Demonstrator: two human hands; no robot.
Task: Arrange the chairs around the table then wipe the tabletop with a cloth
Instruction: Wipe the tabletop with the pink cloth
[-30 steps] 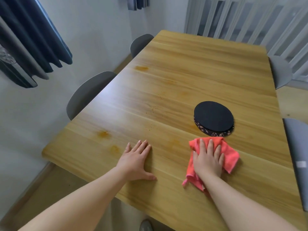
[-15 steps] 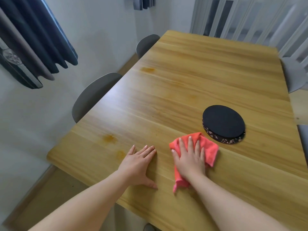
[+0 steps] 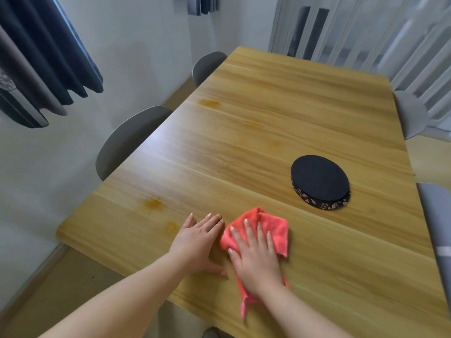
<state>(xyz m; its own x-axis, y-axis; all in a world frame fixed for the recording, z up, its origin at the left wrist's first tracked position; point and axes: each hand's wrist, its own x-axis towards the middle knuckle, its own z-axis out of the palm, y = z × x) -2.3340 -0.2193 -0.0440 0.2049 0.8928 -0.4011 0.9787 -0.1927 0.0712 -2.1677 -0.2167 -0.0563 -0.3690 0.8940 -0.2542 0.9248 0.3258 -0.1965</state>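
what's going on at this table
A person is at the wiping stage of tidying a wooden table. The right hand presses flat on a red cloth near the close edge, and the left hand rests flat on the bare wood just beside it. Orange stains show on the wood left of the hands. A round black mat lies farther off to the right, and grey chairs are tucked in along the left side.

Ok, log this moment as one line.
step: wiping | right hand: flat on cloth | left hand: flat on table | mat: apart from cloth | stain: beside left hand
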